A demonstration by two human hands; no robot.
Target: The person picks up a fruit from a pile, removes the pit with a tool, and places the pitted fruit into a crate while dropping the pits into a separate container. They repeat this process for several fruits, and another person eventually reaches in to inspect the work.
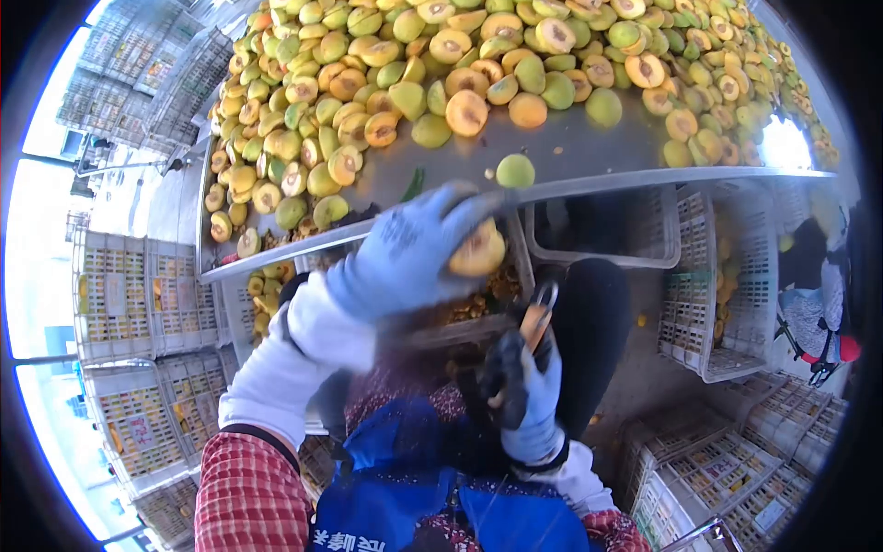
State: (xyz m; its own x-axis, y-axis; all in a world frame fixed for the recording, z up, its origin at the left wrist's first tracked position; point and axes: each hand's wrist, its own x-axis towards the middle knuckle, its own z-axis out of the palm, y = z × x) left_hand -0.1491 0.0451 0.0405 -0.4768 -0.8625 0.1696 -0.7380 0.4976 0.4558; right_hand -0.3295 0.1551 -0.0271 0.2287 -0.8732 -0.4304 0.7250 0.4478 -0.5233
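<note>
Fruit half (478, 250) in the grasp of the left hand (400, 253), fingers (471, 204) curled over its upper side, just in front of the near edge of the metal counter (579, 143), a little left of that edge's middle. Cut face partly turned to view, showing a darker centre; too blurred to tell the thumb's exact place. Lower and to the right, wooden-handled tool (538, 322) clenched in the right hand (529, 396), metal loop (549, 294) pointing up and away from the palm, apart from the fruit. Best done with the half cupped from behind, fingertips clear of the cut face and out of the loop's path. Better a firm but gentle squeeze, enough against slipping or twisting, not so much as to bruise soft flesh. Handle best gripped low and snugly, with a straight wrist and short, controlled turns, rather than long pushes toward the left glove. Worth bringing both hands together over the crate (522, 253) between the knees, so as to catch any drips or scraps. Also worth staying clear of the lone green fruit (515, 171) at the counter's near edge, easily knocked off by a sleeve, with the big pile (441, 46) heaped toward the far side.
</note>
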